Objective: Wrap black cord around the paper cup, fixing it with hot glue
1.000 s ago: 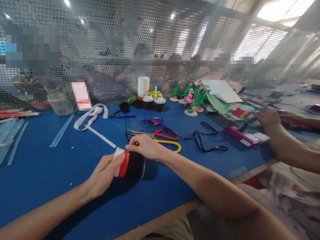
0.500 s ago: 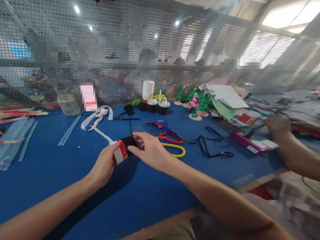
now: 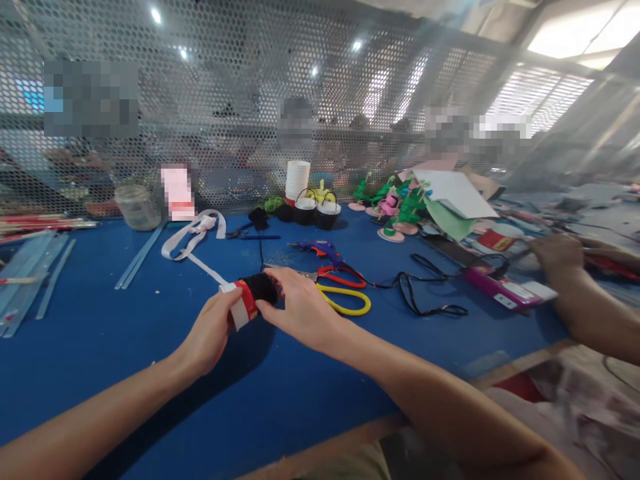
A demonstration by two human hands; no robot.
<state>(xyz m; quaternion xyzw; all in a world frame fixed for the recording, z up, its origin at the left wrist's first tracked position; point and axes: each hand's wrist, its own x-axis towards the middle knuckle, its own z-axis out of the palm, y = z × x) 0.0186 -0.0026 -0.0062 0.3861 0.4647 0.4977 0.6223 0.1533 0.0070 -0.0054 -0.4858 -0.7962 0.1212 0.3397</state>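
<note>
Both my hands hold a paper cup (image 3: 251,297) lying on its side above the blue table (image 3: 100,347). The cup is white and red at its base, and its wider part is wrapped in black yarn. My left hand (image 3: 210,333) grips the white base end with thumb and fingers. My right hand (image 3: 303,310) closes over the black-wrapped end from the right. A thin black strand (image 3: 261,252) runs from the cup toward the back of the table.
Red and yellow scissors (image 3: 343,293) and a blue glue gun (image 3: 320,249) lie just beyond my right hand, with a black cord (image 3: 425,293) beside them. Clear glue sticks (image 3: 30,273) lie at left. Another person's hand (image 3: 557,257) works at right. A perforated metal screen (image 3: 225,100) closes the back.
The cup has been lifted and turned from lying across the table to pointing away, and my right hand has shifted from its top to its right end. The view has moved slightly.
</note>
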